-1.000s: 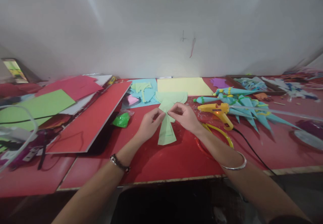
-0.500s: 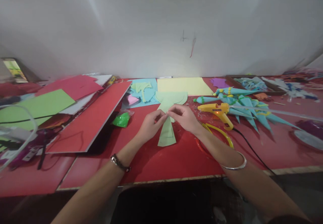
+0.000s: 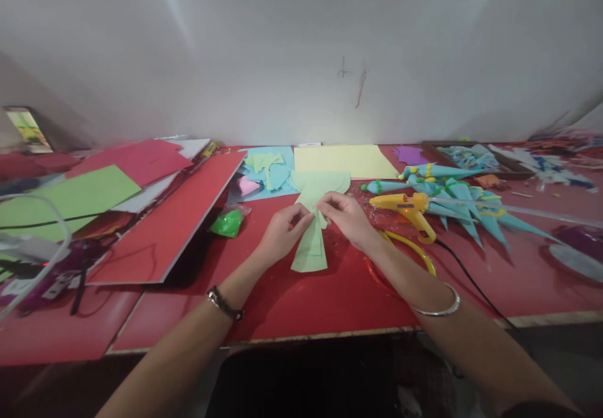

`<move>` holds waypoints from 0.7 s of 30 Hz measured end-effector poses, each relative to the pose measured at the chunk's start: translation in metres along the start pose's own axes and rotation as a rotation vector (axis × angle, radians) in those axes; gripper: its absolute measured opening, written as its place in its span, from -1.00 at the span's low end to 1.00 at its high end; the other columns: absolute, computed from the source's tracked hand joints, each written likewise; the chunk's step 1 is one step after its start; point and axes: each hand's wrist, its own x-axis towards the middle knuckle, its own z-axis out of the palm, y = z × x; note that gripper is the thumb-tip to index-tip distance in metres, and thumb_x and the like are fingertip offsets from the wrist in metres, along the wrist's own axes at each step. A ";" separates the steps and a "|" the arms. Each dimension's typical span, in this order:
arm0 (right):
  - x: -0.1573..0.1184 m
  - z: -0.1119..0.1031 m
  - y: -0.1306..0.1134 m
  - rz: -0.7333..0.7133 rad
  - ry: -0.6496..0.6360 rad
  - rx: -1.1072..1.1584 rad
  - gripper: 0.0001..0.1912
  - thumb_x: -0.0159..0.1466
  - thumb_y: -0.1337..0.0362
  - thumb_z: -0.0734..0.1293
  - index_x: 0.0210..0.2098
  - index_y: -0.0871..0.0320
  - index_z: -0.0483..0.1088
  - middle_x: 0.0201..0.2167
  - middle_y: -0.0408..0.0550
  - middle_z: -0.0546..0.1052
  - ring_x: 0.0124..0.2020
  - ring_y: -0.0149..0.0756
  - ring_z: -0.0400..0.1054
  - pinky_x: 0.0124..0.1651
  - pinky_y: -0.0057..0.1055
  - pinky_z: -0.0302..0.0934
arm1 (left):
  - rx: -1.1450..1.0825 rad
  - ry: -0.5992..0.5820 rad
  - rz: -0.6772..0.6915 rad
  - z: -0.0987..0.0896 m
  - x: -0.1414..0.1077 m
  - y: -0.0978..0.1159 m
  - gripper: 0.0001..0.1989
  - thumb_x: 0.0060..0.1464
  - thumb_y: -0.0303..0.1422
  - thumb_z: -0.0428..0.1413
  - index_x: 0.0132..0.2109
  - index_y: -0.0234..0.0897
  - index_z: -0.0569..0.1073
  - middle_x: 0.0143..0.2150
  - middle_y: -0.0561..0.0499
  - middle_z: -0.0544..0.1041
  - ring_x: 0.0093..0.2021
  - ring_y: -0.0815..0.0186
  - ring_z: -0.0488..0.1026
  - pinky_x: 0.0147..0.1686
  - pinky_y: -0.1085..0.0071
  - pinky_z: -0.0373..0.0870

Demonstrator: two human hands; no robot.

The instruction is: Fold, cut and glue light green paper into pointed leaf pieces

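Note:
Pale green paper cut-outs [image 3: 309, 256] lie between my hands over the red tabletop, their lower end flaring out like a fan. My left hand [image 3: 282, 230] pinches the paper's narrow middle from the left, thumb against fingertips. From the other side my right hand [image 3: 347, 218] is closed, its fingertips on the same narrow part, where a small loose flap shows just below. The exact grip is partly hidden by the fingers. Just beyond, more pale green pieces with rounded edges [image 3: 332, 181] lie stacked.
A yellow glue gun [image 3: 400, 202] and yellow-handled scissors [image 3: 412, 248] lie near my right forearm. Blue paper cones [image 3: 464, 201] are heaped farther right. A red board [image 3: 174, 223] leans at left, beside a green packet [image 3: 227, 223]. A yellow sheet [image 3: 343, 160] lies behind.
The paper's lower end has swung slightly left. My fingertips have parted a little, and the small flap beneath my right fingers shows more.

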 end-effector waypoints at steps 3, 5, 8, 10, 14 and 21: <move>0.001 0.000 0.002 0.016 0.015 0.085 -0.79 0.12 0.16 0.27 -0.53 0.16 0.29 -0.69 -0.29 0.21 -0.63 -0.52 0.08 -0.52 -0.52 0.02 | 0.002 -0.012 0.000 0.000 0.000 0.001 -0.79 0.07 -0.30 -0.07 -0.49 -0.28 0.24 -0.56 0.13 0.24 -0.53 0.45 0.15 -0.52 0.51 0.09; 0.003 0.000 0.003 0.022 0.039 0.145 -0.79 0.12 0.15 0.27 -0.51 0.16 0.30 -0.66 -0.28 0.22 -0.63 -0.53 0.09 -0.53 -0.53 0.03 | 0.010 -0.035 0.008 0.000 -0.001 0.001 -0.79 0.06 -0.30 -0.07 -0.49 -0.28 0.24 -0.56 0.13 0.24 -0.53 0.45 0.15 -0.52 0.51 0.10; 0.004 -0.001 0.003 0.026 0.064 0.186 -0.78 0.12 0.13 0.27 -0.48 0.17 0.32 -0.62 -0.27 0.24 -0.63 -0.54 0.08 -0.54 -0.53 0.03 | 0.014 -0.040 0.024 0.001 -0.001 0.000 -0.79 0.06 -0.31 -0.07 -0.49 -0.28 0.24 -0.56 0.13 0.24 -0.53 0.45 0.15 -0.52 0.51 0.10; 0.005 -0.001 0.002 0.015 0.067 0.202 -0.77 0.13 0.12 0.27 -0.49 0.16 0.29 -0.61 -0.27 0.24 -0.63 -0.55 0.09 -0.55 -0.52 0.03 | 0.015 -0.008 0.032 0.002 -0.001 0.000 -0.79 0.07 -0.31 -0.08 -0.49 -0.28 0.24 -0.56 0.13 0.24 -0.53 0.45 0.15 -0.52 0.51 0.10; 0.003 0.000 0.002 -0.019 0.049 0.217 -0.69 0.20 0.10 0.17 -0.56 0.15 0.19 -0.62 -0.25 0.24 -0.64 -0.55 0.10 -0.54 -0.51 0.03 | 0.014 0.057 0.026 0.001 -0.001 0.000 -0.79 0.08 -0.31 -0.08 -0.49 -0.28 0.23 -0.57 0.14 0.23 -0.54 0.45 0.15 -0.52 0.51 0.10; 0.002 0.001 0.002 -0.017 0.072 0.138 -0.73 0.16 0.11 0.24 -0.55 0.15 0.19 -0.65 -0.29 0.20 -0.66 -0.56 0.07 -0.55 -0.52 0.01 | 0.011 0.080 0.011 0.001 0.000 -0.003 -0.79 0.08 -0.30 -0.07 -0.48 -0.28 0.22 -0.56 0.14 0.22 -0.54 0.45 0.13 -0.53 0.52 0.09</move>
